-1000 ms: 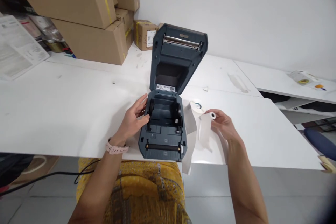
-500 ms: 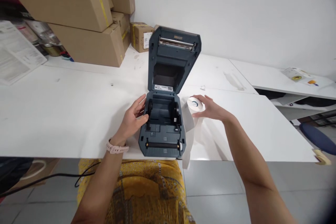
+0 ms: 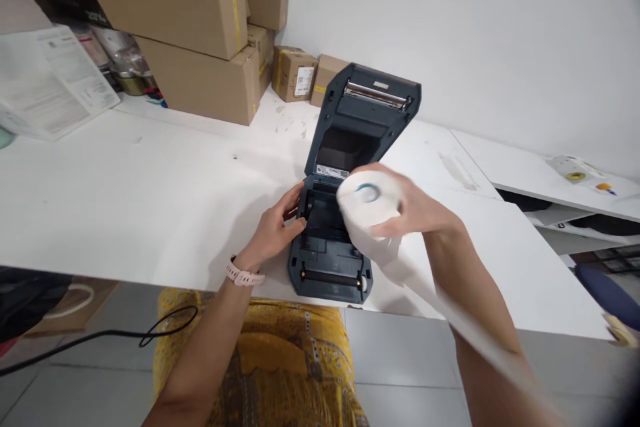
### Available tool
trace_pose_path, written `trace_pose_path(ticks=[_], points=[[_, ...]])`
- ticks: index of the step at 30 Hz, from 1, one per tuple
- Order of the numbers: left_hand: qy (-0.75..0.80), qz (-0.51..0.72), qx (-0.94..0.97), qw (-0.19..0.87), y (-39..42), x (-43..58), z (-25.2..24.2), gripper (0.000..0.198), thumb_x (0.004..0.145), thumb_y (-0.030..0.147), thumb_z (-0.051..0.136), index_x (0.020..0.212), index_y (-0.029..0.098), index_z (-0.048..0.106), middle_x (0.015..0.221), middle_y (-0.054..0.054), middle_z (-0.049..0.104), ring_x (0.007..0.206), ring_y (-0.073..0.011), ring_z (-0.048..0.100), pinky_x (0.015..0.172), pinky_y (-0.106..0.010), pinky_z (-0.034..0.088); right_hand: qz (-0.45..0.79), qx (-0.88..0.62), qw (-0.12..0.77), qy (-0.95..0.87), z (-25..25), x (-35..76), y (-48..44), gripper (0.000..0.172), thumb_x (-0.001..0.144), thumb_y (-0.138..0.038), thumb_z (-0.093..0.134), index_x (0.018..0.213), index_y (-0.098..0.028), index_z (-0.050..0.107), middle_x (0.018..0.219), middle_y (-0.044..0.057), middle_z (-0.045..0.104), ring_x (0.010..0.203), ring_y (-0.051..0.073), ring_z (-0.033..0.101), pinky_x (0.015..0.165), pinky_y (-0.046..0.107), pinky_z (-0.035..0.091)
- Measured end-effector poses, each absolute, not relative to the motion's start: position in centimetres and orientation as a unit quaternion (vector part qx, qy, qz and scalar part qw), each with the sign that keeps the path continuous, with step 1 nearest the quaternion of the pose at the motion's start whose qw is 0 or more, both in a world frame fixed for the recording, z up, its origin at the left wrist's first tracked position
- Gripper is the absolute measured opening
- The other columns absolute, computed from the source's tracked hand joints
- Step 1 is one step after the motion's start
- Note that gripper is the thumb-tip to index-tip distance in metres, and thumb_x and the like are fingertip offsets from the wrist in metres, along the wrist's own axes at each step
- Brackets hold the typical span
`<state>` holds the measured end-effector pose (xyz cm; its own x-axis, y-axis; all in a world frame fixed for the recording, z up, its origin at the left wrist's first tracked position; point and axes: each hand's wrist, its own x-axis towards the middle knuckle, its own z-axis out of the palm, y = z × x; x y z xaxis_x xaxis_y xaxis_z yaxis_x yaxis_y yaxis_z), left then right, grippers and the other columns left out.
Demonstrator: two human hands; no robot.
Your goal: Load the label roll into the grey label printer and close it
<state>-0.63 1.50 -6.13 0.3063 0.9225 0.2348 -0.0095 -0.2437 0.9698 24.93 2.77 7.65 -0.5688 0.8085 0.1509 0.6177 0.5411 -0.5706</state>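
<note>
A dark blue-grey label printer (image 3: 330, 253) stands on the white table with its lid (image 3: 370, 113) tipped up. Its black roller (image 3: 330, 277) lies across the front. My left hand (image 3: 277, 227) rests against the printer's left side, fingers apart, thumb over the rim. My right hand (image 3: 420, 210) grips a roll of white labels (image 3: 367, 203) above the right part of the printer's bay, hiding some of it. The roll's core faces up towards me, and a loose strip (image 3: 460, 320) trails from it to the lower right, blurred by motion.
Cardboard boxes (image 3: 200, 80) are stacked at the back left, with a smaller labelled box (image 3: 294, 73) behind the printer. Printed sheets in plastic (image 3: 60, 80) lie at the far left. A black cable (image 3: 110, 333) hangs below the front edge. Shelves (image 3: 570, 213) stand at the right.
My right hand has lifted the label roll off the table and brought it left over the printer, its strip swinging out right. My left hand stays at the printer's side. The view has shifted.
</note>
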Motion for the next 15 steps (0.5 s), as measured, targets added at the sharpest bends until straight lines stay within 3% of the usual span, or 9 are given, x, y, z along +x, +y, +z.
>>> trace_pose_path(ticks=[5, 15], points=[[0.356, 0.468, 0.645, 0.488, 1.4, -0.7, -6.3, 0.076, 0.09, 0.029, 0.064, 0.16, 0.026, 0.035, 0.164, -0.009, 0.043, 0.15, -0.0317, 0.043, 0.122, -0.05, 0.041, 0.236, -0.388, 0.008, -0.891, 7.9, 21.5, 4.7, 0.062, 0.068, -0.044, 0.082, 0.122, -0.025, 0.06, 0.122, 0.007, 0.069, 0.11, 0.03, 0.067, 0.095, 0.044, 0.053], [0.364, 0.461, 0.641, 0.494, 1.1, -0.8, -5.9, 0.077, 0.089, 0.026, 0.059, 0.161, 0.025, 0.032, 0.163, -0.01, 0.044, 0.152, -0.0308, 0.041, 0.12, -0.049, 0.042, 0.236, -0.401, -0.129, -0.876, 7.9, 19.9, 4.6, 0.059, 0.07, -0.053, 0.079, 0.116, -0.024, 0.056, 0.122, 0.008, 0.066, 0.105, 0.03, 0.065, 0.086, 0.041, 0.05]])
